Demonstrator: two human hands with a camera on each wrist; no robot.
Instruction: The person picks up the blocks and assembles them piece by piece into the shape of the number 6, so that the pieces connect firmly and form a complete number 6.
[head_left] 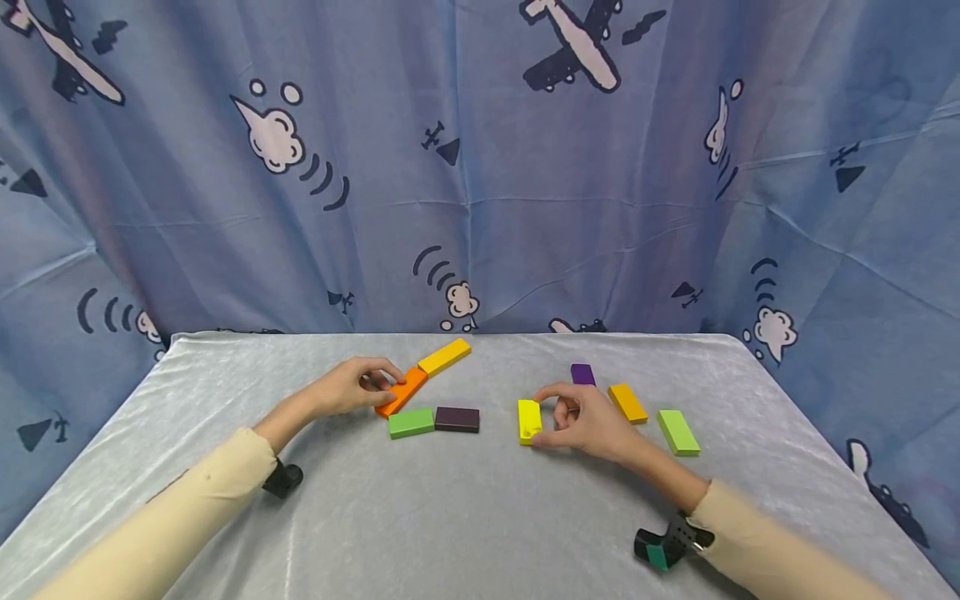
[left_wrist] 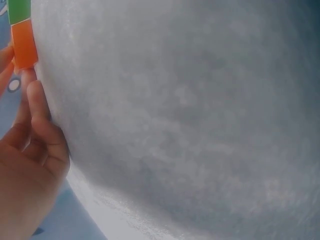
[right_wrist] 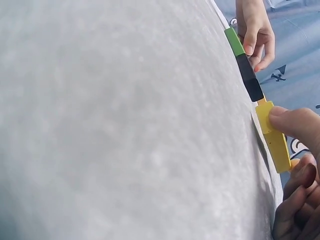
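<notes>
My left hand (head_left: 352, 387) pinches an orange block (head_left: 405, 392) between thumb and fingers on the left side of the table. Beyond its far end a yellow-orange block (head_left: 446, 357) continues the slanting line. Near its close end lies a green block (head_left: 412, 422), followed by a dark brown block (head_left: 457, 420) end to end. Further right, a bright yellow block (head_left: 529, 421) is between the thumb and fingers of my right hand (head_left: 592, 425). In the right wrist view the thumb presses on that yellow block (right_wrist: 275, 142).
Beside the right hand lie a purple block (head_left: 582, 374), an amber block (head_left: 627, 403) and a light green block (head_left: 678, 432). A pale grey cloth (head_left: 420, 517) covers the table. Behind it hangs a blue curtain (head_left: 390, 167) printed with planes.
</notes>
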